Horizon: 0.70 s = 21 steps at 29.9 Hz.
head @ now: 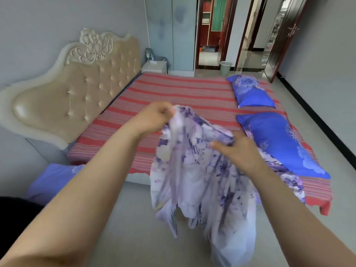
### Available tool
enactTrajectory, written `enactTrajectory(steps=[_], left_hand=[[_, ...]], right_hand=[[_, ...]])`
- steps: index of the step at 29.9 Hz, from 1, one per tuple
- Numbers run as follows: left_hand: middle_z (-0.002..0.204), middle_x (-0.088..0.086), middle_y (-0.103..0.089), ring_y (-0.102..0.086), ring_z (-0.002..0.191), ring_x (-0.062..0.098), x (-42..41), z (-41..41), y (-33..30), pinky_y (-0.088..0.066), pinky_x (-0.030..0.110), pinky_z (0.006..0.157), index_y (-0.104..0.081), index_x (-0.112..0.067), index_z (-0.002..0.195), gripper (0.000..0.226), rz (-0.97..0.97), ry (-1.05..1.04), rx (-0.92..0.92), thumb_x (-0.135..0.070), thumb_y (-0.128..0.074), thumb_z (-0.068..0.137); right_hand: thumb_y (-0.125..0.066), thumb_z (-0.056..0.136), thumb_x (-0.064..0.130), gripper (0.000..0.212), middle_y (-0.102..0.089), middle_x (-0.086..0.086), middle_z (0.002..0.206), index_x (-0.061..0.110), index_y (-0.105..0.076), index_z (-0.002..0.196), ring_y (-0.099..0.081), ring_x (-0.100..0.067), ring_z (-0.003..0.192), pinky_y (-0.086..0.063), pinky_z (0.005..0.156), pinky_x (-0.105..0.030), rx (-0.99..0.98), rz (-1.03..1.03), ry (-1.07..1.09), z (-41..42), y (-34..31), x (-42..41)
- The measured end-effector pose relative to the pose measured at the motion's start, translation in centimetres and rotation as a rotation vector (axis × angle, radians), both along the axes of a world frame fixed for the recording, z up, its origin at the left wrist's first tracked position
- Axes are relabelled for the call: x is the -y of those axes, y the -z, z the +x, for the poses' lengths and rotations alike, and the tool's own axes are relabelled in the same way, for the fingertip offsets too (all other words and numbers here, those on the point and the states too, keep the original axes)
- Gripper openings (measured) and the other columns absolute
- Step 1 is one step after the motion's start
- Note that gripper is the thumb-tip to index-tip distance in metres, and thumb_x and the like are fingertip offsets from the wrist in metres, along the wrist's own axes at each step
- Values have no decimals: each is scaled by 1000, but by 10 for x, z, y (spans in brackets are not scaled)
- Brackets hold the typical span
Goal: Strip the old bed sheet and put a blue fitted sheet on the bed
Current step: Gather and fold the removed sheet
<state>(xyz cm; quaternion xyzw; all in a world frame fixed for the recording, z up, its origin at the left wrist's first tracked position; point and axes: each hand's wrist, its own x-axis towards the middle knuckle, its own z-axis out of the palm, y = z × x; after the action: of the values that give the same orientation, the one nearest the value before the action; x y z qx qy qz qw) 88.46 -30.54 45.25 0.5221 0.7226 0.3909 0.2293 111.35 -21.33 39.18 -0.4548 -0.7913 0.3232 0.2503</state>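
- The left hand [154, 117] is curled tight around the top edge of the sheet [200, 182].
- The sheet is pale purple with dark purple flowers. It hangs bunched up over the floor, beside the striped bed [173, 93].
- The right hand [238, 149] pinches another fold.

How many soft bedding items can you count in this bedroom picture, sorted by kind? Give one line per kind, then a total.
Blue floral pillows: 2, far and near
Red striped sheet on the bed: 1
Pale purple floral sheet, held by left hand and right hand: 1
Blue cloth on the floor: 1
Total: 5
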Motion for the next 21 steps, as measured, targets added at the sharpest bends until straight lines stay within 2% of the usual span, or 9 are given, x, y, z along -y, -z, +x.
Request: enactTrajectory(steps=[3,5,7,8,10,13,17,19,21], left_hand=[[68,-9,-56,-49,54,-6,-14,65,-6,-45,14,55,-58,-17,80,21,48,272,-23,-18,-48,99],[74,-7,-60,-51,59,-7,-16,87,-4,-46,21,60,-61,-13,87,15,151,305,-99,-18,-52,97],[86,-5,-61,-54,71,-8,-12,84,8,-43,14,65,-58,-13,100,8,255,282,31,-17,-59,93],[99,-4,-61,-55,85,-6,-8,77,21,-43,12,72,-53,-15,110,25,255,259,106,-19,-65,88],[113,-4,-56,-55,104,7,0,62,61,-46,19,89,-46,-21,120,51,100,214,168,-26,-75,79],[102,0,-61,-59,94,22,8,56,131,-51,39,85,-51,-23,114,43,-97,95,73,-32,-75,79],[99,8,-63,-58,91,29,11,62,166,-46,33,73,-56,-14,110,26,-168,-117,-103,-23,-57,85],[102,13,-64,-59,93,31,12,54,180,-45,32,72,-57,-10,110,25,-272,-152,-98,-17,-51,86],[108,15,-65,-60,100,33,22,32,204,-47,33,79,-59,-8,112,28,-439,-239,-111,-15,-45,89]], right_hand=[[-61,68,72,60,-59,-4,69,13,-59,82,-57,-23,68,-44,62,-32,145,-40,-131,-27,7,22],[-56,86,53,40,-58,-7,69,13,-59,79,-55,-26,67,-40,58,-32,60,-98,-65,-32,8,21],[-50,90,45,34,-61,-10,75,14,-61,82,-58,-29,73,-45,64,-35,-55,-107,31,-31,5,14],[-49,89,45,33,-60,-9,73,15,-59,78,-58,-28,72,-46,64,-36,-114,-102,70,-31,1,10],[-50,91,38,34,-52,-4,62,14,-52,68,-52,-24,62,-35,57,-34,-194,-121,136,-31,-11,9],[-49,95,35,28,-51,3,62,15,-57,78,-48,-19,61,-31,54,-34,-265,-124,143,-34,-27,6],[-47,97,32,33,-61,7,89,15,-60,122,-56,-12,81,-39,77,-22,-479,-139,134,-36,-43,5],[-48,97,33,36,-58,11,94,16,-56,128,-54,-7,87,-35,82,-19,-545,-140,139,-32,-51,3],[-48,97,37,33,-53,16,85,20,-57,124,-50,1,75,-38,80,-21,-590,-138,181,-26,-59,-1]])
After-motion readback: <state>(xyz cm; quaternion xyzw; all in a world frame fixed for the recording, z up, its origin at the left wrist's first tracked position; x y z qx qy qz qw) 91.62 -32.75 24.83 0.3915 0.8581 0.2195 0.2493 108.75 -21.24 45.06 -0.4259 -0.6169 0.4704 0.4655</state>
